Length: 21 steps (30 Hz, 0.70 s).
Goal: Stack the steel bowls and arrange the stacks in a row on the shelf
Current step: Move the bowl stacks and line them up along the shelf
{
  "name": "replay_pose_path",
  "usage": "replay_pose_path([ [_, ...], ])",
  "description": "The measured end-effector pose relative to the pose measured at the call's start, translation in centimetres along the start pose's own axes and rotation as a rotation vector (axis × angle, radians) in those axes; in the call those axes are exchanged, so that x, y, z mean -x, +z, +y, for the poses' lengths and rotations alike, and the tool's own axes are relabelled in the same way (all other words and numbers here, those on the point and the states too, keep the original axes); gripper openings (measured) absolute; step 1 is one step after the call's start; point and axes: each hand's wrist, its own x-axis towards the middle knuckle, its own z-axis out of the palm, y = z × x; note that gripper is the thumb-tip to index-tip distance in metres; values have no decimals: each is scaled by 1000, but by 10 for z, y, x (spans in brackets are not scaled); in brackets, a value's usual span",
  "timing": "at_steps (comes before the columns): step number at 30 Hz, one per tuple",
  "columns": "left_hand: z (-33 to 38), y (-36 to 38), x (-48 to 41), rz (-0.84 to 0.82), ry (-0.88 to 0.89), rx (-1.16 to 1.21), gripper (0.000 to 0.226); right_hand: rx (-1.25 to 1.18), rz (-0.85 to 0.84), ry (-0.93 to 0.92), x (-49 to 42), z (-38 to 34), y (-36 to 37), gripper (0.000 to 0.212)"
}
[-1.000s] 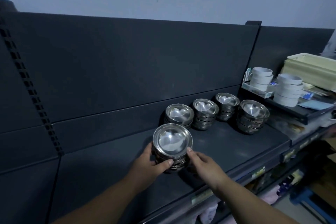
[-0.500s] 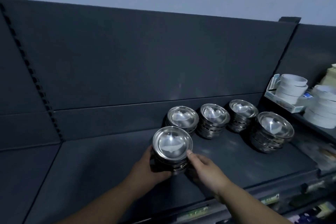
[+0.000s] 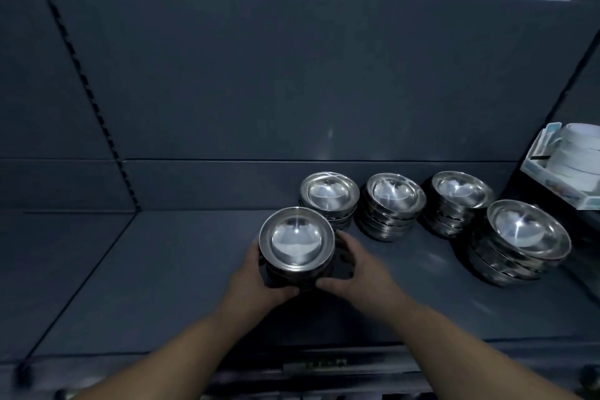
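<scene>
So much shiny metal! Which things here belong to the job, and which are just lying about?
In the job: held stack of shiny steel bowls, in the grip of the left hand and right hand; back-left steel stack; back-middle steel stack; back-right steel stack; wider steel stack at right; dark grey shelf.
Lying about: stacked white round tubs; pale tray by them.

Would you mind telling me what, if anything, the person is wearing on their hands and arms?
Nothing worn is visible. The left hand and right hand are bare, with no gloves, and no ring, watch or bracelet shows, though the picture is dim and slightly blurred. The left forearm and right forearm are uncovered down to the bottom edge; no sleeve shows.
</scene>
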Motion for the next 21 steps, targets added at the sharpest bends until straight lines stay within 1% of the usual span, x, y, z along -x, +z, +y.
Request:
replay_pose_path([
  [2, 3, 2, 1, 17, 11, -17, 94, 23, -15, -48, -9, 5, 1, 96],
  [6, 7, 2, 1, 34, -12, -48, 100, 69, -7, -95, -18, 9, 1, 97],
  [11, 13, 0, -2, 44, -16, -21, 99, 37, 22, -102, -18, 15, 1, 98],
  [15, 18, -4, -5, 10, 7, -26, 108, 14, 30, -96, -15, 16, 2, 92],
  [21, 13, -5, -5, -30, -10, -79, 112, 62, 48, -119, -6, 15, 3, 87],
])
